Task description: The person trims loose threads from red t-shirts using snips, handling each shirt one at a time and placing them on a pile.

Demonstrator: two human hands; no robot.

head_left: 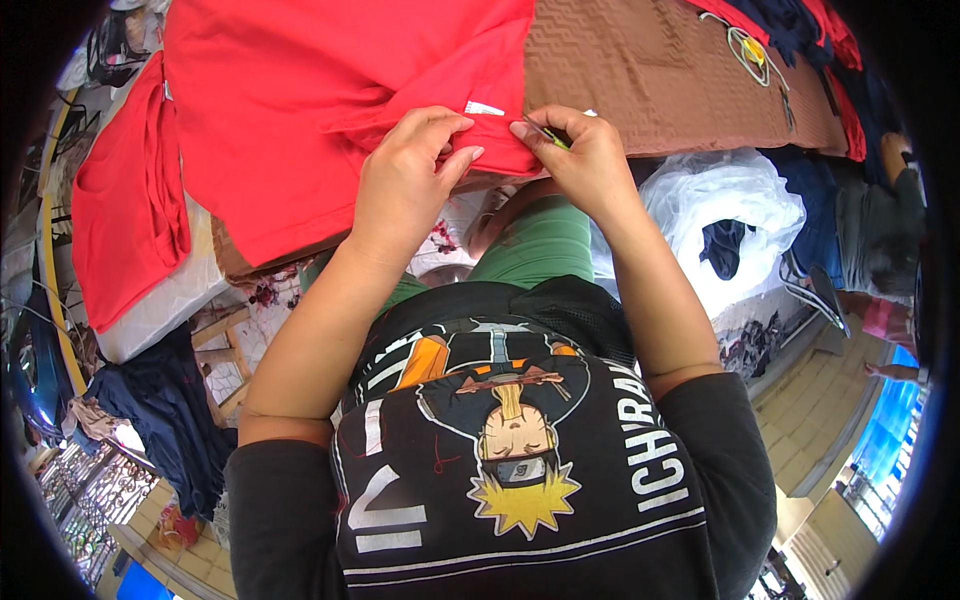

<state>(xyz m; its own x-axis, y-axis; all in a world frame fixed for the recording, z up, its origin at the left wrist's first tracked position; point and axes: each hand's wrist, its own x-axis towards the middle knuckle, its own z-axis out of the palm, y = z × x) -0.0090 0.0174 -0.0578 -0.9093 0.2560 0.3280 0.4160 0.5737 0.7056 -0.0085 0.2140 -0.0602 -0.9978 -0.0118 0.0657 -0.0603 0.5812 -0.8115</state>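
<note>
The brown-draped counter (pixel 680 85) carries a big red garment (pixel 300 90), spread flat with its near edge gathered between the hands. A smaller red piece (pixel 125 190) hangs off to the left; a white plastic bag (pixel 775 205) sits below on the right. The left hand (pixel 415 160) rests on the garment, thumb and forefinger parted; whether its other fingers pinch cloth, I can't tell. The right hand (pixel 585 150) grasps a small yellow-green tool (pixel 560 143) by the edge. Work there looks unfinished: the white label (pixel 485 108) remains on, and no cut shows.
</note>
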